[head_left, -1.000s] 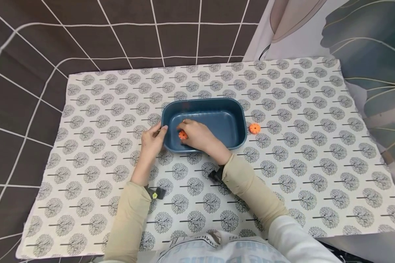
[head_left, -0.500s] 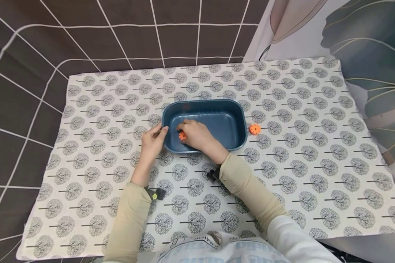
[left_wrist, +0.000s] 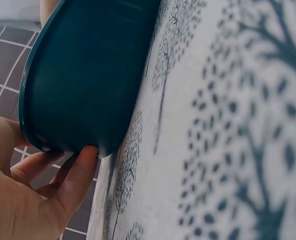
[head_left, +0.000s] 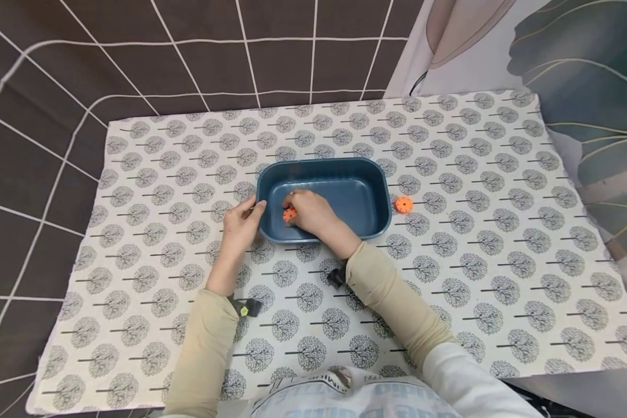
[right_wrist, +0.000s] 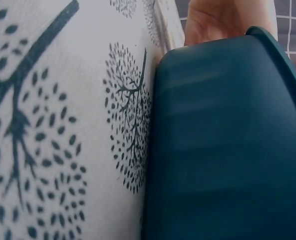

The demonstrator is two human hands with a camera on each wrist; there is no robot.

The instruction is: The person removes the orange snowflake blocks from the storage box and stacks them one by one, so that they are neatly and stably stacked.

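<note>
A blue rectangular plastic tub (head_left: 345,223) with rounded corners stands mid-table in the head view. My left hand (head_left: 240,225) holds its left end, thumb at the rim; in the left wrist view the fingertips (left_wrist: 85,157) press the tub's outer wall (left_wrist: 88,85). Reaching over the near rim, my right hand (head_left: 313,213) pinches a small orange disc (head_left: 289,215) with a notched edge, low inside the tub's left part. The tub's near wall (right_wrist: 227,140) hides this hand in the right wrist view. A second orange disc (head_left: 403,204) lies just right of the tub.
The table wears a white cloth (head_left: 480,244) printed with grey trees. A dark gridded curtain (head_left: 198,64) hangs behind and to the left. Patterned fabric (head_left: 595,116) is at the right. Dark wrist mounts (head_left: 248,307) sit on both forearms.
Both hands and the tub stay almost in place. The orange disc under my right fingers turns slightly, and the right wrist shifts a little to the left.
</note>
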